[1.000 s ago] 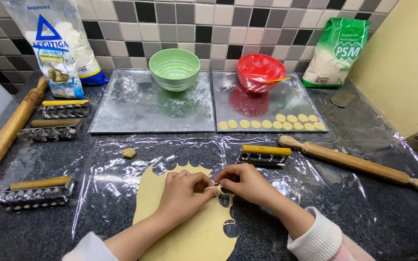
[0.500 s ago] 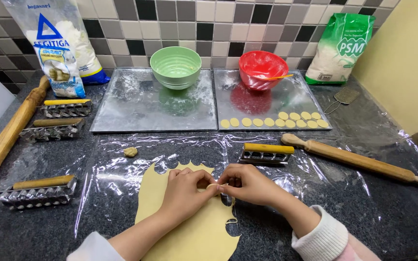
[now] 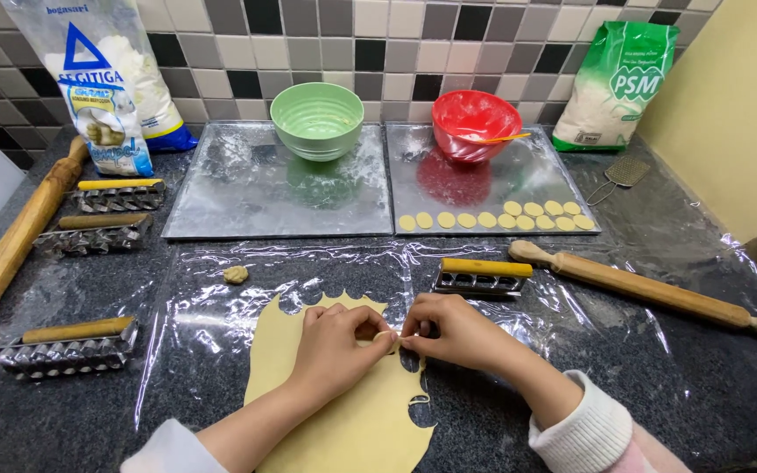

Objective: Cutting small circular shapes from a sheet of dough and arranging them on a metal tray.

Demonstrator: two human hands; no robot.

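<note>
Both hands have drifted slightly toward each other since a second ago, meeting over the thin pale-yellow rolled dough sheet on the dark surface. Left hand rests curled on the dough, fingertips pinching a small cut dough round; right hand pinches its other edge. Pulled unevenly, that soft round could stretch or tear. Just beyond the right hand lies a yellow-handled metal cutter.
</note>
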